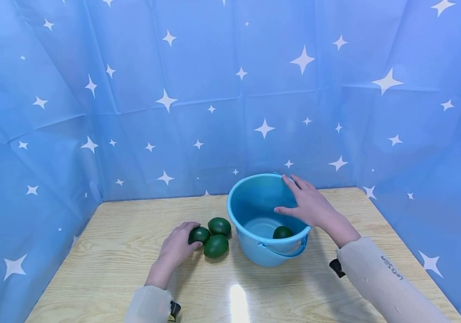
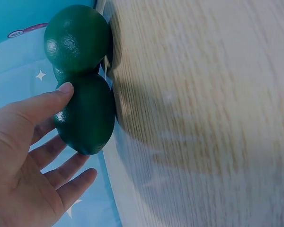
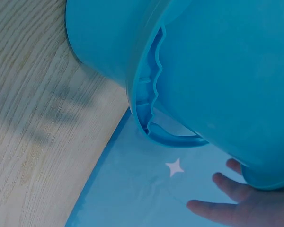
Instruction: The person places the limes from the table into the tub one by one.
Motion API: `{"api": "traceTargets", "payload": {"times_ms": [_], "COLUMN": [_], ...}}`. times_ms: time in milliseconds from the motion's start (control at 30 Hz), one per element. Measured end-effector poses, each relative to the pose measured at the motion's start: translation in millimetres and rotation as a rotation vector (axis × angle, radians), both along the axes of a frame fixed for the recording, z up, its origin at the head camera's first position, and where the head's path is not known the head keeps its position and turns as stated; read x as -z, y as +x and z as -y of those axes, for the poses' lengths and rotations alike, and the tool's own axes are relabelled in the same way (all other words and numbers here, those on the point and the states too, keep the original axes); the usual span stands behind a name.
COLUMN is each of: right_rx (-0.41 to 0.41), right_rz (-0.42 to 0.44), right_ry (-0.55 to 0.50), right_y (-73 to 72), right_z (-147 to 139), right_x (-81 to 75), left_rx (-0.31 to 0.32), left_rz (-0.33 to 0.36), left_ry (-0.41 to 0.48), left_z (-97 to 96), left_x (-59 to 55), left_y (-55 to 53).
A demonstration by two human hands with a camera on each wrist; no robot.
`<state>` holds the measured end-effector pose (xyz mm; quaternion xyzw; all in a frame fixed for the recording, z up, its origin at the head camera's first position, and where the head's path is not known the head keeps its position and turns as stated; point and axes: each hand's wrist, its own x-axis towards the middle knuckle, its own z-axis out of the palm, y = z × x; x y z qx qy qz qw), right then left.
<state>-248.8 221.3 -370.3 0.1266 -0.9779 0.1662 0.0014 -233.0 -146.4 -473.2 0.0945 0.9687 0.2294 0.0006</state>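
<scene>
My left hand (image 1: 177,246) is at the leftmost of three dark green limes, gripping this lime (image 1: 199,235) with the thumb on its near side and the fingers round its far side. It touches the table or lies just over it; I cannot tell which. Beside it lie a second lime (image 1: 219,226) and a third lime (image 1: 216,246). A blue bucket (image 1: 250,249) stands upright to their right, with one more lime (image 1: 282,232) inside. Over the bucket's right rim is my right hand (image 1: 313,206), fingers spread and holding nothing; whether it touches the rim is unclear.
The bucket's handle (image 1: 291,255) hangs down on its near side. Everything stands on a light wooden table (image 1: 125,251). A blue cloth (image 1: 198,89) with white stars encloses the table at the back and both sides.
</scene>
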Motion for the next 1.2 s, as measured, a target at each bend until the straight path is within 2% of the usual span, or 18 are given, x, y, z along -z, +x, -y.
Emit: {"api": "traceTargets", "payload": {"times_ms": [500,867,1200], "right_rx": [-0.003,0.003,0.002], "right_rz": [0.001,0.002,0.006], "right_ry": [-0.006,-0.005,-0.009], "right_y": [-0.3,-0.1,2.0], "right_z": [0.5,-0.1,0.5], "right_x": [-3.3,-2.8,-1.9], "left_rx": [0.001,-0.02,-0.029], "left_rz": [-0.002,0.019,0.045], "left_ry": [0.028,0.081,0.096], "left_z": [0.0,0.2,2.5], "left_x": [-0.9,1.2,2.0], "left_y": [-0.6,-2.7,-5.1]}}
